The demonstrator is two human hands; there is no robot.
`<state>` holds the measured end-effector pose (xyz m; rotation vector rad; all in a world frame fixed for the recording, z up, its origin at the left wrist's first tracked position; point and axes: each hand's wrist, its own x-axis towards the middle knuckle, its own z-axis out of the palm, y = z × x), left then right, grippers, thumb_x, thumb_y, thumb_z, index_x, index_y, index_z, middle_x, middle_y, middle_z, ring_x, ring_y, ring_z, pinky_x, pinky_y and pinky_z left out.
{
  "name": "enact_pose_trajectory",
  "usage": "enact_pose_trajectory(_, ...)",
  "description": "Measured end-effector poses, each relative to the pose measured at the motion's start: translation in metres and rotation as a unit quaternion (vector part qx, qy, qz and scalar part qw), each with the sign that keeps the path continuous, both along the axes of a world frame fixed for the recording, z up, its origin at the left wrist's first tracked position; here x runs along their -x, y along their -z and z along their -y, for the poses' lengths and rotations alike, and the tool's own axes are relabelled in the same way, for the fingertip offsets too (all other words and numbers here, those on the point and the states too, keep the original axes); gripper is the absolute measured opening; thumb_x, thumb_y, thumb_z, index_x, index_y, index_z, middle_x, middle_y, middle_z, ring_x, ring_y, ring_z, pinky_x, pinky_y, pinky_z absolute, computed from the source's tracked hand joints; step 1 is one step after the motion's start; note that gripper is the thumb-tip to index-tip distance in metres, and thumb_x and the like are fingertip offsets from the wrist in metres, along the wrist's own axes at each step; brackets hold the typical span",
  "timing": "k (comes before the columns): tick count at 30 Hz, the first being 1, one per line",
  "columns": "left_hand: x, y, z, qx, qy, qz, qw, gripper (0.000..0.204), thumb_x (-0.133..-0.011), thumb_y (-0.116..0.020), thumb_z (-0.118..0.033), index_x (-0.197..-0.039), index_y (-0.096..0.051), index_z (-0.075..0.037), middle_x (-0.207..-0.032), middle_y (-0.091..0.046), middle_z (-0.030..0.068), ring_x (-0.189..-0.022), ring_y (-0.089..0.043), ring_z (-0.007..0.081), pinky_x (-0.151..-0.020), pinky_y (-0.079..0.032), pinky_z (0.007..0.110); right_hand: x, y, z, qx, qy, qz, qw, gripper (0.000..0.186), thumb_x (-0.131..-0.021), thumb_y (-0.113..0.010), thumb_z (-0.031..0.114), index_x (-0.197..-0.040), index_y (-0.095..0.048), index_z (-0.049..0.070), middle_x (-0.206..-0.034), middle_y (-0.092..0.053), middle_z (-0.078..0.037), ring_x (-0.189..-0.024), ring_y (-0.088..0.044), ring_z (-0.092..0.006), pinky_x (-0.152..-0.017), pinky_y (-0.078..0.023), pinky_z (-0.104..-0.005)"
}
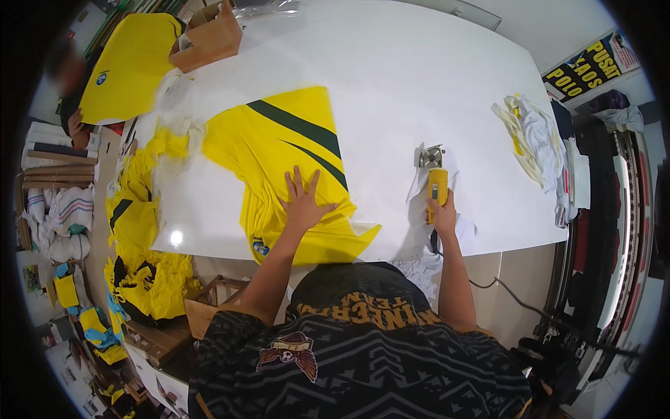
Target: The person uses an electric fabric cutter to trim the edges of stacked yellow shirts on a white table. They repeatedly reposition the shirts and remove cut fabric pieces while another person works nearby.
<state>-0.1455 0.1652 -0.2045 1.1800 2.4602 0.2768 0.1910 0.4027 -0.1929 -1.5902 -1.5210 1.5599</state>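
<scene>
A yellow piece of fabric with dark green stripes (286, 133) lies on the white table, rumpled on its lower left. My left hand (305, 204) is flat on it, fingers spread. A small round badge (260, 246) shows near the fabric's lower corner. To the right, my right hand (442, 211) is wrapped round the yellow body of an electric rotary cloth cutter (437, 185). Its metal head points away from me and stands apart from the yellow fabric. White cloth (452, 167) lies under and beside the cutter.
Yellow fabric pieces (136, 202) hang over the table's left edge, above a yellow heap (155, 283). An open cardboard box (206, 35) stands at the far left. Beyond, a person's hand (77, 129) is at a yellow panel (132, 66). White scraps (537, 143) lie right; a black cord (520, 299) trails there.
</scene>
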Motion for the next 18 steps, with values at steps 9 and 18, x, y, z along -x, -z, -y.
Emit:
enact_pose_trajectory(9, 0.007, -0.026, -0.032, -0.048, 0.013, -0.025, 0.998, 0.082, -0.090, -0.082, -0.052, -0.157, -0.054, -0.015, -0.169, -0.038, 0.0192, -0.160, -0.030, 0.0459, -0.115, -0.037, 0.074, 0.016, -0.001, -0.005, -0.041, -0.002, 0.046, 0.998, 0.068, -0.096, -0.076, 0.016, -0.156, -0.046, 0.008, -0.090, -0.073, -0.014, -0.056, -0.067, -0.0203, -0.048, -0.054, -0.0362)
enact_pose_trajectory(18, 0.129, 0.006, -0.187, -0.148, 0.022, -0.103, 0.983, 0.048, -0.103, -0.073, -0.032, -0.145, -0.064, -0.010, -0.151, -0.062, 0.0103, -0.143, -0.055, 0.0327, -0.115, -0.049, 0.051, 0.021, -0.012, -0.002, -0.025, 0.003, 0.066, 0.997, 0.066, -0.097, -0.076, 0.015, -0.156, -0.047, 0.008, -0.088, -0.073, -0.014, -0.056, -0.067, -0.0199, -0.050, -0.054, -0.0362)
